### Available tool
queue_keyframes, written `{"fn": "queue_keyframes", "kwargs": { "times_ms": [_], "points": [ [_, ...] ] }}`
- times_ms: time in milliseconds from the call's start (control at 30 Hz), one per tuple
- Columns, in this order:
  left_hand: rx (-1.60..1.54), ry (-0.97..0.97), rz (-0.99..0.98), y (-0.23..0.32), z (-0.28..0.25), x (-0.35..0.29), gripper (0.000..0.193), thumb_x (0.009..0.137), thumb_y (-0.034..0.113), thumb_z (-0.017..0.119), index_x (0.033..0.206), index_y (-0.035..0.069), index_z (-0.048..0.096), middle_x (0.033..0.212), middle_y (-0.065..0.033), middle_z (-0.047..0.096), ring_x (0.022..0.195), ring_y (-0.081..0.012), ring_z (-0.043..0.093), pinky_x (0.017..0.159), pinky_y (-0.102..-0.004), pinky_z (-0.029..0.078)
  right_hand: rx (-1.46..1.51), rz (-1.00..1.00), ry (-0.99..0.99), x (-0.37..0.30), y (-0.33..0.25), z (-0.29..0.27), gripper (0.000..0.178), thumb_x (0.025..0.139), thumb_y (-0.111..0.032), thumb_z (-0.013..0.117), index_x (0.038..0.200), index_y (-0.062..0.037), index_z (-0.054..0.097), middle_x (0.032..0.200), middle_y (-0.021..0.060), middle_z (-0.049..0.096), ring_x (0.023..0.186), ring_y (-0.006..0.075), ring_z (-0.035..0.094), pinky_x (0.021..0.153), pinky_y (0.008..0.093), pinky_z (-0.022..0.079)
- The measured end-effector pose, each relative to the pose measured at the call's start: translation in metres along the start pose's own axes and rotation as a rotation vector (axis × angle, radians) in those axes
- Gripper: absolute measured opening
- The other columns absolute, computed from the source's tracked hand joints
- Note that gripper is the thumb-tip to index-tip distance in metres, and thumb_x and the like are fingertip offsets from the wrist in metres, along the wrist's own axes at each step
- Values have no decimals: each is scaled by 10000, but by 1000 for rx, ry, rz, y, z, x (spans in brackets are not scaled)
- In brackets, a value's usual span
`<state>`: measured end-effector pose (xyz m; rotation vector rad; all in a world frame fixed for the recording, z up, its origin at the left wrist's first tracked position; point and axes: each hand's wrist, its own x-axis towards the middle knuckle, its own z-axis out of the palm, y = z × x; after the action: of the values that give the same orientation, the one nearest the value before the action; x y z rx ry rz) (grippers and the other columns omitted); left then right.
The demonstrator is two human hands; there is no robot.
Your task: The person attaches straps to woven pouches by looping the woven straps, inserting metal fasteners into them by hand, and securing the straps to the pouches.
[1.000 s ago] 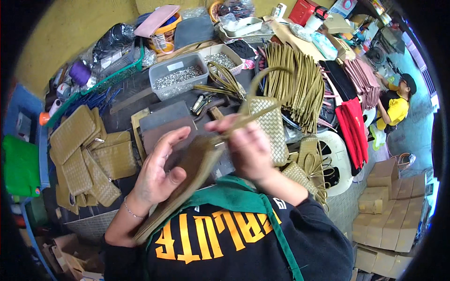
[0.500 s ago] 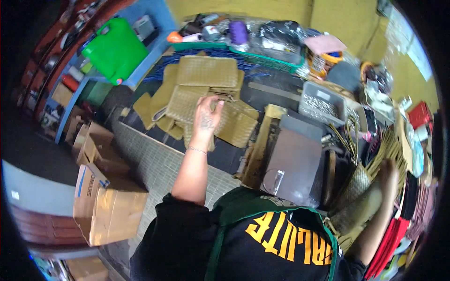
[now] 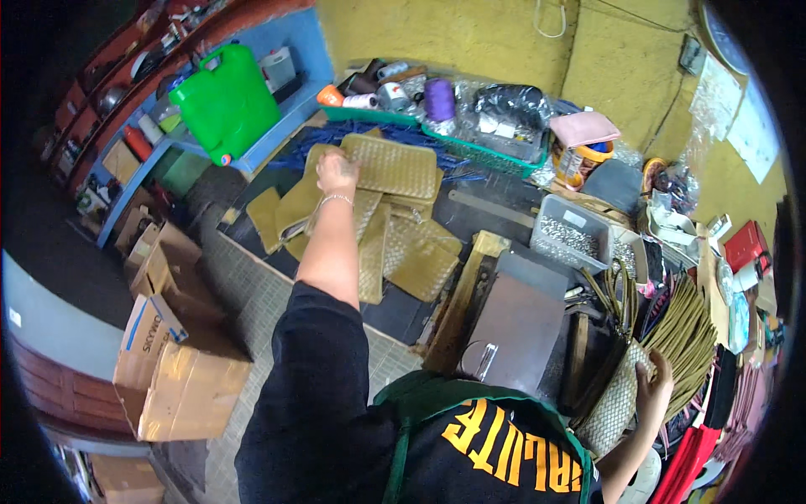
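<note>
Olive woven pouches [image 3: 424, 260] lie in a loose, overlapping pile on the dark work table, some with zippers along their edges. My left hand [image 3: 337, 172] is closed at the pile's upper left, with its fingers curled down on a pouch beside the topmost flat pouch [image 3: 390, 165]. The fingertips themselves are hidden. On the right, my right hand [image 3: 656, 380] is open, fingers curved and apart, against a diamond-patterned woven piece [image 3: 617, 407]. A thick bundle of olive straps [image 3: 684, 344] fans out just beyond it.
A brown flat board [image 3: 516, 311] lies mid-table beside a wooden strip [image 3: 466, 286]. Behind stand a grey bin of metal fittings [image 3: 571, 235] and a green tray [image 3: 483, 147]. At left are a green jerrycan [image 3: 227, 105] and cardboard boxes [image 3: 197, 386].
My left hand has moved away and left across the pile, and the pouches under it have shifted. My right hand has come inward onto the woven piece. The view has tilted up.
</note>
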<state>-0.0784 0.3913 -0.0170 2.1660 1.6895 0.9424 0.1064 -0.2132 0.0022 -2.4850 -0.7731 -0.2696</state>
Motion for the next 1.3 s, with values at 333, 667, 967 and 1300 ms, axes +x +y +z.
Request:
{"fn": "queue_keyframes", "kwargs": {
  "times_ms": [333,667,967,1300],
  "points": [
    [12,-265,-18,17,11,0,450,605,278,705,944,39,533,885,-120,568,893,-291,535,762,-363,421,39,-74,-137,-17,-57,7,377,648,-145,653,980,-14,532,951,159,533,912,328,490,793,365,384],
    [-874,-132,660,134,-55,-176,211,724,2,564,895,3,440,799,-62,492,740,-140,474,683,-247,391,388,-327,-66,19,-122,8,315,673,-96,648,953,-2,541,910,142,535,863,293,530,731,319,430],
    [-830,-367,959,149,-61,-262,193,732,4,530,902,6,440,901,-146,518,836,-268,514,731,-336,409,799,-241,-172,54,-167,42,223,741,-161,618,874,6,552,788,78,557,784,152,536,693,264,425],
    [-517,-321,1141,163,-81,-281,475,655,67,586,1111,62,456,974,-95,498,906,-258,493,752,-358,364,351,-724,356,34,-148,36,291,645,-89,633,884,26,515,779,111,530,679,256,509,596,326,417]
  ]
}}
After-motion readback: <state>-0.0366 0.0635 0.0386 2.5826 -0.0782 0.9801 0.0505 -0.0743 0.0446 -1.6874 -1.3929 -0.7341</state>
